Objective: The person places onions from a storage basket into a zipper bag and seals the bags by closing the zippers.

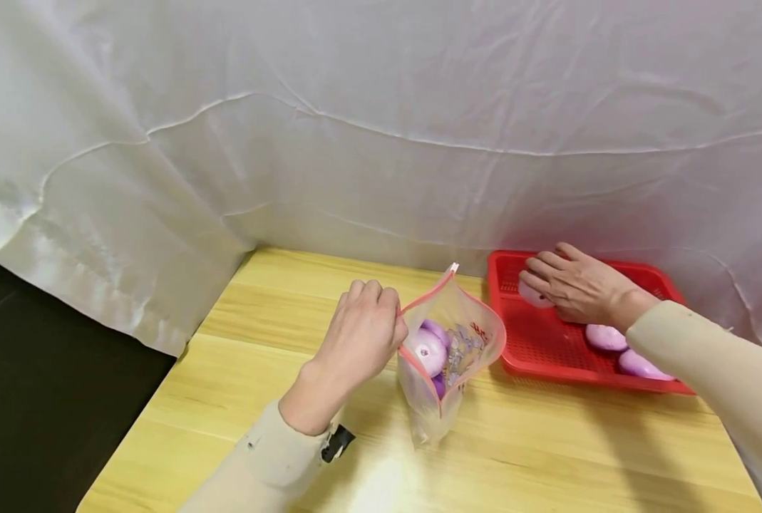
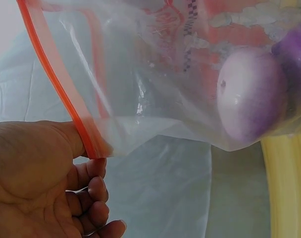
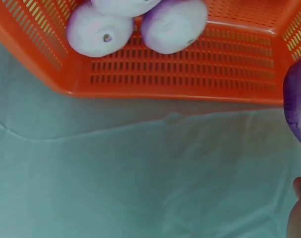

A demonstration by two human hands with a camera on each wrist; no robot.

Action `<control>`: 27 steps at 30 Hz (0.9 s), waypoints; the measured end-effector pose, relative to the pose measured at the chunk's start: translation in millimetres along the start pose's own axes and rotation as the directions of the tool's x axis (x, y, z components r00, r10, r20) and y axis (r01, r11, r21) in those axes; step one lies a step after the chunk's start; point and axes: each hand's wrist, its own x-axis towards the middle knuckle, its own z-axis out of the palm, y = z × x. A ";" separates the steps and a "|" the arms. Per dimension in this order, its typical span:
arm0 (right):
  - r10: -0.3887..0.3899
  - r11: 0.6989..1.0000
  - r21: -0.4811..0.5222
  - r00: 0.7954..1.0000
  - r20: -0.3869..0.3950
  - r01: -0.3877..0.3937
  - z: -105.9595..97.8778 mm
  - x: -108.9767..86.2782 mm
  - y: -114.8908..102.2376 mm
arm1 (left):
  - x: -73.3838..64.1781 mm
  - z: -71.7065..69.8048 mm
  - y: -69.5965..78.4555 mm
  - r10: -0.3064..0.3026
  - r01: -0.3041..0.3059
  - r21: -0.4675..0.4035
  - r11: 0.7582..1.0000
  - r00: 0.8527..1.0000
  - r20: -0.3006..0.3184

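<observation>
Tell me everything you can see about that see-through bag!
The bag looks like cloudy, soft plastic, with red print on its wall. A pinkish-red strip edges its mouth, and a small white piece sits at the far corner. It's upright at the table, mouth wide open, just left of the red basket; whether they touch, I can't tell. Purple-and-white onions are inside. The left hand pinches the mouth's edge.

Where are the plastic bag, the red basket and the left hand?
Plastic bag (image 1: 424,411): head view, outer wall.
Red basket (image 1: 537,342): head view, bare floor.
Left hand (image 1: 363,331): head view, back of hand.
</observation>
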 end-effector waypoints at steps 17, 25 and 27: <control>-0.073 0.997 -0.021 0.995 0.070 0.074 -63.9 17.2 -11.1 | 1.4 -0.4 -4.8 0.024 -0.024 0.019 1.000 1.000 -0.009; -0.106 0.992 -0.062 0.988 0.113 0.114 -91.0 21.8 -18.5 | 2.1 -0.6 -5.6 0.021 -0.021 0.019 1.000 1.000 -0.011; -0.121 0.990 -0.069 0.990 0.069 0.126 -97.0 23.0 -18.6 | 2.0 -0.5 -5.8 0.019 -0.019 0.019 1.000 1.000 -0.010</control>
